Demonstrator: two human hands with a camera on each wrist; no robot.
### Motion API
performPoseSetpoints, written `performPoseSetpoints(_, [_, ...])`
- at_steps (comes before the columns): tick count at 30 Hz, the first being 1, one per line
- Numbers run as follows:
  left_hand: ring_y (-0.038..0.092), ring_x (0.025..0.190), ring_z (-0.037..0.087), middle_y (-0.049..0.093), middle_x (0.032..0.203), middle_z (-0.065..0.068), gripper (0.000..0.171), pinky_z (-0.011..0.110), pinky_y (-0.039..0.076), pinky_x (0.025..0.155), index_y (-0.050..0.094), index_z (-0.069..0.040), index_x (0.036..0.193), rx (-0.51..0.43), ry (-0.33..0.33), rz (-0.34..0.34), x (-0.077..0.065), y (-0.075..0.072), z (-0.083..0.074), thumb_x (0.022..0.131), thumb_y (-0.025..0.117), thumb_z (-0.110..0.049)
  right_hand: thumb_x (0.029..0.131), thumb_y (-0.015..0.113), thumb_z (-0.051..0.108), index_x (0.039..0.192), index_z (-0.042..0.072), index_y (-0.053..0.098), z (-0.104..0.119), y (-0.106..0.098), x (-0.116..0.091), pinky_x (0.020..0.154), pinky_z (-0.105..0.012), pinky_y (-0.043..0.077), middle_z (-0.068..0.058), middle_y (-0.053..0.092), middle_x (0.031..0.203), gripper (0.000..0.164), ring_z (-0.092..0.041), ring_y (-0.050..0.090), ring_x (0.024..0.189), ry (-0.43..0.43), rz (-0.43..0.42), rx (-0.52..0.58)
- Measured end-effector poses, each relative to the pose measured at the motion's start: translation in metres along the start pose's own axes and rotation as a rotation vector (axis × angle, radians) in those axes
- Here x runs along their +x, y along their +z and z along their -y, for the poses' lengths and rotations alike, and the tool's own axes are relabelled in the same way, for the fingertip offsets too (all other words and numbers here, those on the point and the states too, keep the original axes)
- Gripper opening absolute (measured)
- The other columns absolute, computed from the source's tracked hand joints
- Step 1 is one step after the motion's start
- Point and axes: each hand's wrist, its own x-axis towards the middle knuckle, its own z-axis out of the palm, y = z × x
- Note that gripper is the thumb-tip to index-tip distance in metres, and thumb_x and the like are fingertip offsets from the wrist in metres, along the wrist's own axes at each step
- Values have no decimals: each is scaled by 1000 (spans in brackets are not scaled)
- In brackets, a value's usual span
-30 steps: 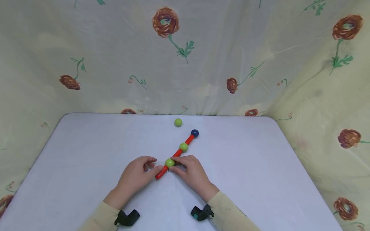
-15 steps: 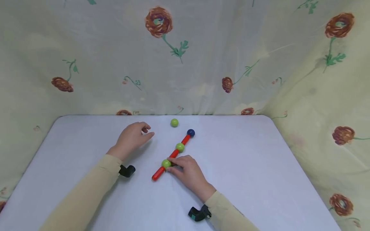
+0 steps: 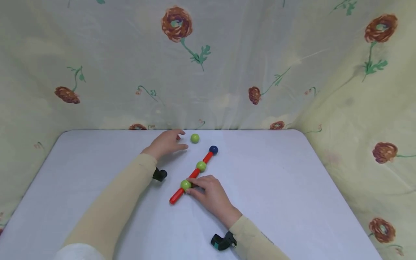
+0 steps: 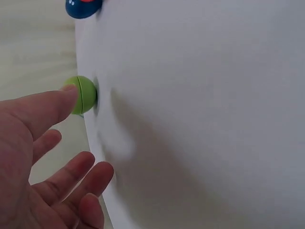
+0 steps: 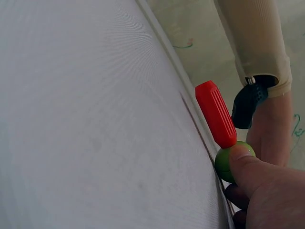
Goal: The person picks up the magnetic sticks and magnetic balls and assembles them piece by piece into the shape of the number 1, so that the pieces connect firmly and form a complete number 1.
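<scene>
A straight chain of red rods and balls lies slantwise on the white table. At its near end is a ridged red rod [image 3: 176, 196], joined to a green ball [image 3: 186, 185]. My right hand [image 3: 211, 193] pinches that ball between thumb and fingers. Farther along come a second red rod [image 3: 194, 174], another green ball [image 3: 201, 166], a third rod [image 3: 208, 157] and a dark blue ball [image 3: 213, 150]. My left hand [image 3: 166, 143] is just left of a loose green ball [image 3: 195, 138], thumb and fingers spread apart. In the left wrist view, the thumb overlaps this loose ball [image 4: 86, 95].
The white table [image 3: 276, 187] extends to both sides of the chain. A flower-printed curtain [image 3: 224, 72] hangs behind its back edge and along the sides. A black wrist device sits on each sleeve, near the tabletop.
My left hand has left the chain's near end and moved forward, then right, to beside the loose green ball. My right hand keeps its pinch. The view has shifted slightly.
</scene>
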Motion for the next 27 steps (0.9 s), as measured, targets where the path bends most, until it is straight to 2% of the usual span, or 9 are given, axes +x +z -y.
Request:
performPoseSetpoints(7, [52, 138, 30, 53, 152, 9, 61, 49, 46, 112, 47, -19, 152, 45, 66, 53, 19, 4, -17, 97, 70, -33, 91, 77, 36, 124, 20, 75, -1, 1, -2, 90, -31, 53, 6, 77, 114, 37, -12, 65, 103, -26, -13, 6])
performPoseSetpoints(13, [43, 147, 29, 48, 158, 5, 62, 50, 36, 120, 44, -25, 155, 102, 83, 65, 30, 9, -30, 99, 67, -34, 90, 77, 36, 124, 21, 75, -1, 0, 0, 91, -32, 53, 6, 77, 114, 38, -12, 65, 103, -32, -17, 5])
performPoseSetpoints(17, [49, 139, 27, 55, 150, 5, 50, 48, 40, 117, 54, -23, 148, 147, 90, 49, 32, 15, -34, 100, 66, -30, 90, 77, 36, 124, 20, 75, -2, 0, 0, 91, -31, 52, 6, 77, 113, 37, -11, 65, 103, -36, -20, 1])
performPoseSetpoints(20, [55, 132, 26, 61, 143, 5, 40, 45, 44, 114, 63, -18, 139, 143, 94, 21, 31, 18, -34, 100, 67, -25, 90, 77, 37, 123, 21, 75, -2, 1, -1, 91, -31, 52, 7, 77, 113, 37, -11, 65, 103, -41, -23, -6])
performPoseSetpoints(27, [58, 127, 26, 64, 137, 5, 36, 44, 45, 112, 65, -16, 132, 118, 92, -12, 27, 18, -30, 97, 70, -23, 90, 77, 37, 124, 20, 75, -2, 0, -1, 92, -31, 53, 7, 77, 113, 38, -11, 65, 103, -37, -16, -9])
